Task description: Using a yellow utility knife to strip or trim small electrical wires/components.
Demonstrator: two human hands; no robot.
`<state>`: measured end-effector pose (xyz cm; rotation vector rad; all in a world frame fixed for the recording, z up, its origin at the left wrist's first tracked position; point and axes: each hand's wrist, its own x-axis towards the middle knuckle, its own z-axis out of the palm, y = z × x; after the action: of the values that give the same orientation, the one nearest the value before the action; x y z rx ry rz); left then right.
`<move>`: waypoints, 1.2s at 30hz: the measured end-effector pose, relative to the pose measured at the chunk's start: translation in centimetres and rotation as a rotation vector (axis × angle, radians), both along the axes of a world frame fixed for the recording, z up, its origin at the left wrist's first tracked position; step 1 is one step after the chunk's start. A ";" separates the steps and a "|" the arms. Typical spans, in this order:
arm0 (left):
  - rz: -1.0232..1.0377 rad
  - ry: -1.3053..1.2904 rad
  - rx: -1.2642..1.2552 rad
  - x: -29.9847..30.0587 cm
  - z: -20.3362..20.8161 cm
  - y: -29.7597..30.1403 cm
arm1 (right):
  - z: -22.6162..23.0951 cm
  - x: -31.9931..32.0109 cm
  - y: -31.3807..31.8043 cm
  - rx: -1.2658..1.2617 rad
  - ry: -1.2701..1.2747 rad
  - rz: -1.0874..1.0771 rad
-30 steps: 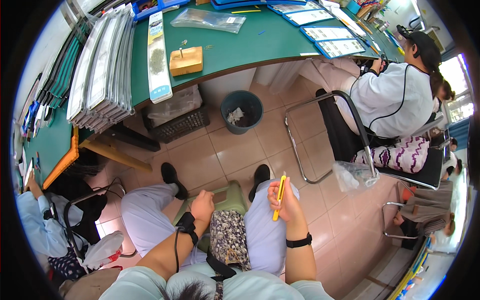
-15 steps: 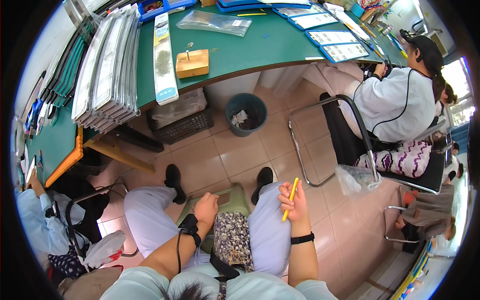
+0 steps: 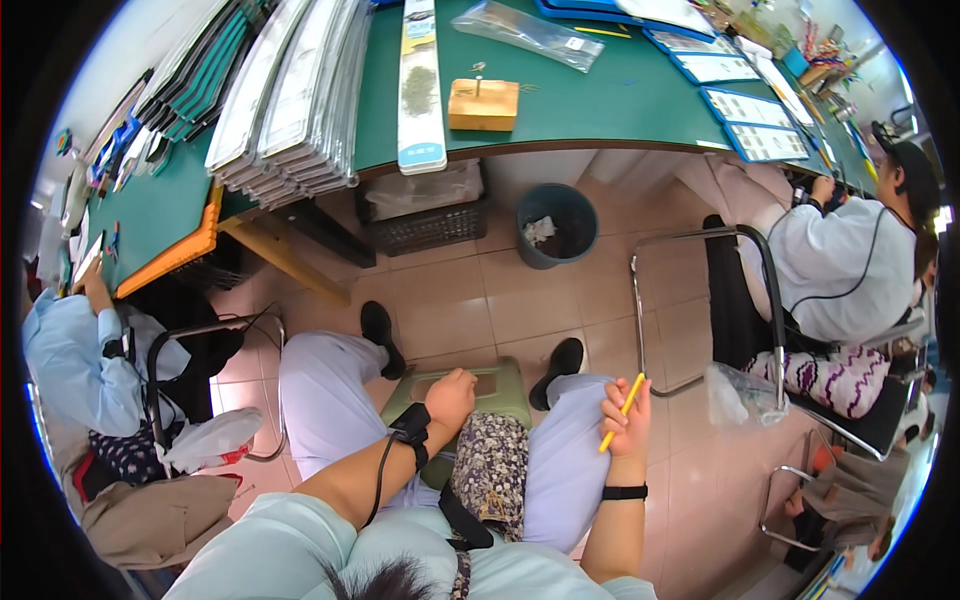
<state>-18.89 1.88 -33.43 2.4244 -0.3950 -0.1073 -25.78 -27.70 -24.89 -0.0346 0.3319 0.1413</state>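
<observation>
Co-worker, far left: seated in a pale blue top (image 3: 65,365), one hand up at the left edge of the green counter (image 3: 600,95).
Clear sleeves (image 3: 285,95): stacked in overlapping rows near the counter's front edge, above an orange tray (image 3: 175,260).
Long card (image 3: 420,85): laid across the counter, its end overhanging the front edge.
Left hand (image 3: 452,395): curled shut into a loose fist, holding nothing visible, resting on the green stool (image 3: 500,385) between the knees; black strap at the wrist.
Wooden block (image 3: 483,104): near the counter's front edge, just right of the long card.
Bin (image 3: 557,225): on the tiled floor below the counter.
Right hand (image 3: 628,425): raised over the right knee, fingers (image 3: 612,400) closed around a yellow pen (image 3: 622,412), tilted, tip up to the right.
Second co-worker, right: in a white top (image 3: 845,265), seated at the counter's right end.
</observation>
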 end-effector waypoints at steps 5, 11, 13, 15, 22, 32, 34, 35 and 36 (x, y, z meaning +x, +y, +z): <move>0.014 0.099 -0.049 0.0 0.4 0.0 | -0.6 0.0 -0.6 0.040 0.048 0.027; -0.022 0.334 -0.007 0.6 0.3 0.2 | -1.3 0.8 -0.8 0.072 0.084 0.132; -0.048 0.382 -0.016 0.9 0.5 0.0 | -0.9 1.1 -1.3 0.067 0.105 0.152; -0.065 0.428 -0.003 1.1 -0.3 0.5 | -1.5 1.6 -1.3 0.116 0.194 0.215; -0.028 0.934 0.033 1.7 -1.5 1.8 | -1.6 4.8 -3.0 0.217 0.368 0.225; -0.161 1.017 0.247 4.7 -6.2 2.9 | -2.2 14.4 -3.7 0.164 0.469 0.261; -0.074 0.884 0.334 4.9 -9.5 4.4 | -2.7 16.9 -4.2 0.133 0.449 0.278; -0.081 0.860 0.321 4.8 -11.3 5.8 | -2.8 18.2 -4.2 0.127 0.426 0.313; -0.350 0.663 0.356 5.0 -12.8 7.8 | -2.7 19.3 -3.8 0.126 0.403 0.342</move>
<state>-13.91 9.73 -46.26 2.4461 -0.5114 -1.1816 -6.51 -31.54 -27.59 0.0636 0.7185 0.5116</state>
